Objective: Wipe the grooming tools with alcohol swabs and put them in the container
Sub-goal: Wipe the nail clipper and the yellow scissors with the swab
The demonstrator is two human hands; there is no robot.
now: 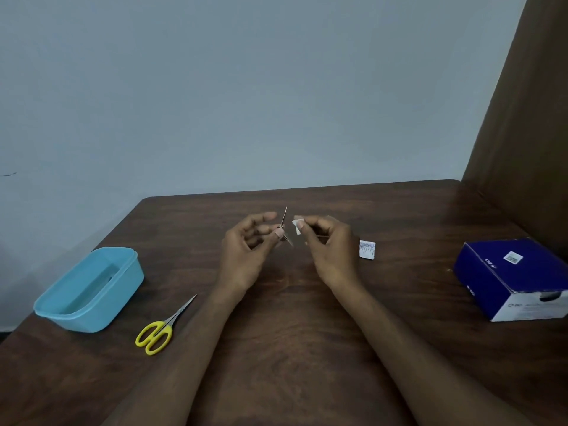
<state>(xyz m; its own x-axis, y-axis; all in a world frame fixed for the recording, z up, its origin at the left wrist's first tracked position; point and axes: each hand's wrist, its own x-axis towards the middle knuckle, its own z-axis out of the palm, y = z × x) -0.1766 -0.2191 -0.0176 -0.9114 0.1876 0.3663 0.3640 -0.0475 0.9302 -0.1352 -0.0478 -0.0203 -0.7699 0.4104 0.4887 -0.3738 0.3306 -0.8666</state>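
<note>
1. The left hand [249,241] pinches a thin, pointed metal grooming tool [284,226] between thumb and fingertip, above the middle of the dark brown wooden table [292,333]; it may be tweezers, but it is too small to tell.
2. The right hand [325,241] pinches a small white alcohol swab [298,226] just beside that tool, apparently not touching it.
3. The step in hand is wiping; next the swab must close on the metal and slide along it.
4. The light blue plastic container [92,290] sits on the table's left side, with the yellow-handled scissors [163,327] near it.
5. A torn white swab wrapper [367,249] and a dark blue cardboard box [513,278] lie on the table's right side.
</note>
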